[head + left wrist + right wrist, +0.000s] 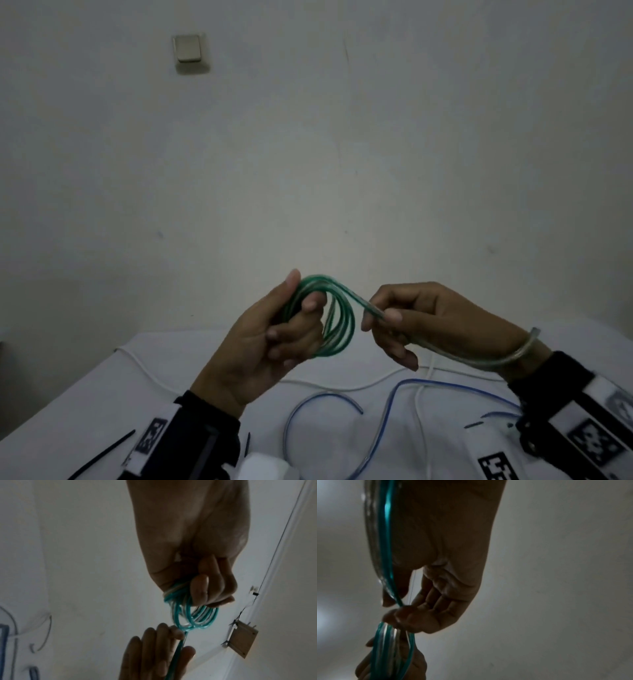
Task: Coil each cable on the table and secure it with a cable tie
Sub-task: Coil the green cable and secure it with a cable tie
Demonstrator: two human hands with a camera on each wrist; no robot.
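Light was dim, flat, greyish in all three views; no hard shadows on wall [308, 154]. Head view bent wide-angle, tabletop [85, 394] far edge curved. Wrist views were noisy, soft; left hand [192, 536] and right hand [447, 536] were underexposed, near-silhouettes against paler background. Faint glints showed on green cable [387, 509]. Pale glow sat at right-wrist view's left edge.

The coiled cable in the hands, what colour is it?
Green, with clear and pale streaks; the cable is gripped by the left hand. The head view shows it best.
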